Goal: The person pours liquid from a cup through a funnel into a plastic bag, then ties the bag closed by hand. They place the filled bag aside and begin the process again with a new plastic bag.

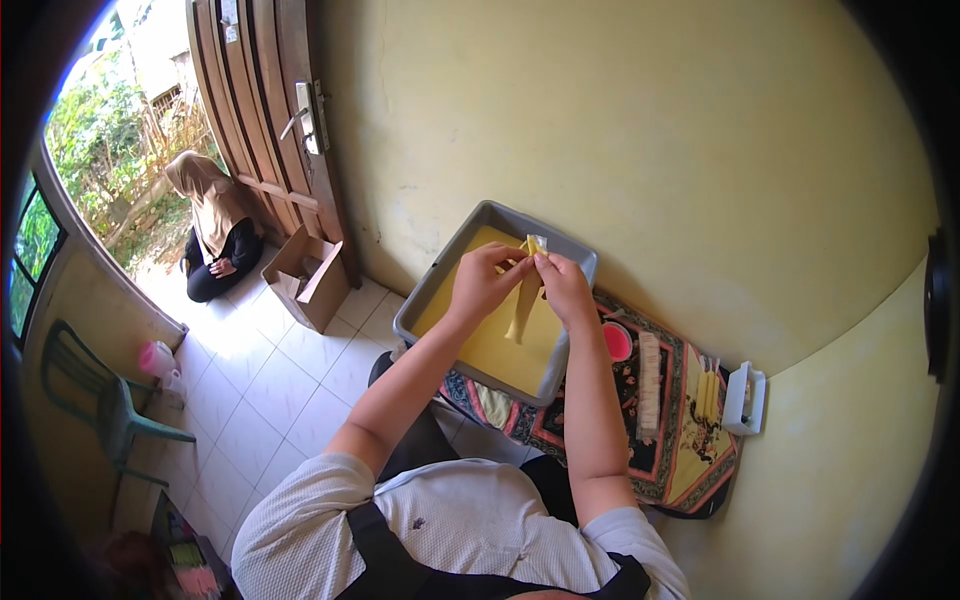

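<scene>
Both hands are up over a grey tub (pixel 408 318) with a broad yellow surface inside. Between them hangs a long, narrow clear plastic bag (pixel 521 312) with yellow contents in its lower part. My left hand (pixel 488 278) pinches the bag near its top with thumb and fingers. My right hand (pixel 566 288) grips the same top end from the other side, its fingertips close to the left ones. A loose, crumpled bit of plastic sticks up above the fingers. The exact hold of each fingertip is too small to make out.
A patterned cloth (pixel 662 480) lies under the tub, bearing a pink bowl (pixel 616 342), a pale strip (pixel 649 380) and several filled yellow tubes (pixel 707 396). A white holder (pixel 743 398) stands beside the wall. Leftward are a cardboard box (pixel 318 290), a seated person (pixel 222 232) and a green chair (pixel 115 405).
</scene>
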Demonstrator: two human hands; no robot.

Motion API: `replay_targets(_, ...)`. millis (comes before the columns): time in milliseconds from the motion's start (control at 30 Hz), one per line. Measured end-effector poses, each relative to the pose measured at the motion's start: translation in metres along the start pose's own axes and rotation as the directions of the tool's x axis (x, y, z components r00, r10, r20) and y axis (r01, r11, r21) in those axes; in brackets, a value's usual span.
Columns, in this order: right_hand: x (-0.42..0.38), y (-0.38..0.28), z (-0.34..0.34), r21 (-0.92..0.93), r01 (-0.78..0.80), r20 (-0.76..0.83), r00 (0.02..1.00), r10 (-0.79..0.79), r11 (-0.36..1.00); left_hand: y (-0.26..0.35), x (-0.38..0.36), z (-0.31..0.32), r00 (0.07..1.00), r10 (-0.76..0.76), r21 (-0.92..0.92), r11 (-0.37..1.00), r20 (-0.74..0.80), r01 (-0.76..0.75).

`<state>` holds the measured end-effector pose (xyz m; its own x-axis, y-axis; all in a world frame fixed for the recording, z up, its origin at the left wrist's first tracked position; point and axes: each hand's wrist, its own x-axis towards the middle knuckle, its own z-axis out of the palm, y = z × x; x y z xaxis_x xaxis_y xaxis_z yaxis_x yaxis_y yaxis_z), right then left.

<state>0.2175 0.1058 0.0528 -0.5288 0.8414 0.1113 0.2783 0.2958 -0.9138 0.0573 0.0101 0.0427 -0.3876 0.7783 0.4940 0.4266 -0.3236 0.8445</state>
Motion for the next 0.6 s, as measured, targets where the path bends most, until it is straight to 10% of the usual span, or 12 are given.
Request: replay_targets(600, -0.003, 0.004, 0.008, 0.206, -0.072, -0.026, 0.996, 0.079, 0.976, -0.008, -0.003, 0.006, 0.999, -0.03, 0.016, 0.999, -0.02, 0.03)
